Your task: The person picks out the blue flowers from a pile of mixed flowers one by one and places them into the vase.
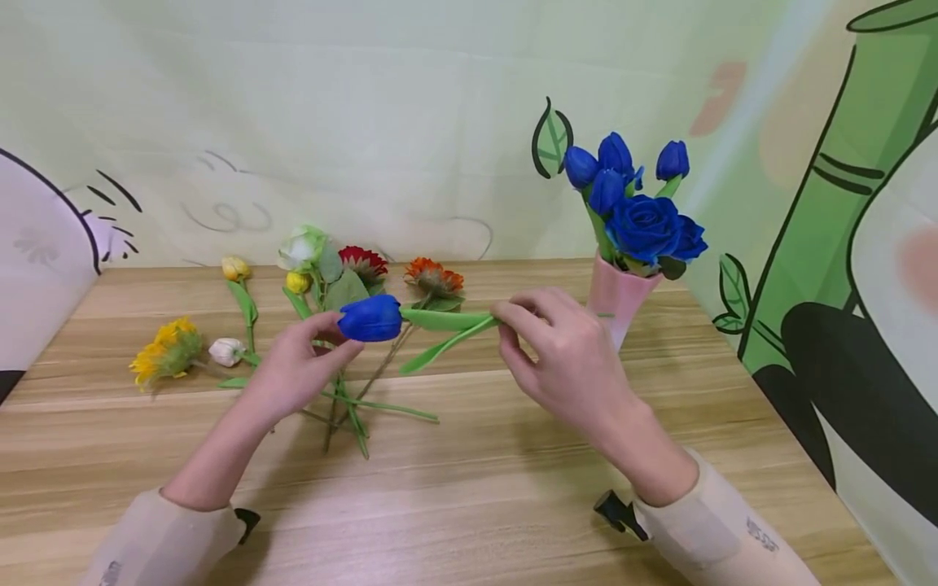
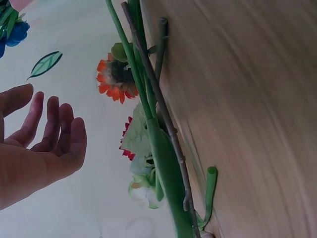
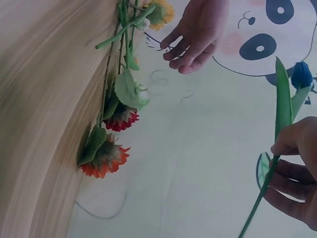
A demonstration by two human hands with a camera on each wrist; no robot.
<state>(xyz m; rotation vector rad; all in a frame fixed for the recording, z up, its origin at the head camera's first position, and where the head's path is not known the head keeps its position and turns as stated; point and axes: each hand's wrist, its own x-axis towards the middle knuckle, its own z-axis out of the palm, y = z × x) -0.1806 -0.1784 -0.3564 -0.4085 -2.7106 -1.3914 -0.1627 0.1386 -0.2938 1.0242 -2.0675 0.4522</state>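
Observation:
My right hand pinches the green stem of a blue tulip, held nearly level above the table with its bloom toward the left. In the right wrist view the stem passes between thumb and fingers. My left hand is beside the bloom, thumb and fingers apart; in the left wrist view nothing lies between its fingers. Whether its fingertips touch the petals is hard to tell. To the right, a pink vase holds several blue tulips and blue roses.
Loose flowers lie crossed on the wooden table at left and centre: a yellow sunflower, a white tulip, a yellow tulip, a pale green rose, a red flower and an orange one. A printed cloth stands behind.

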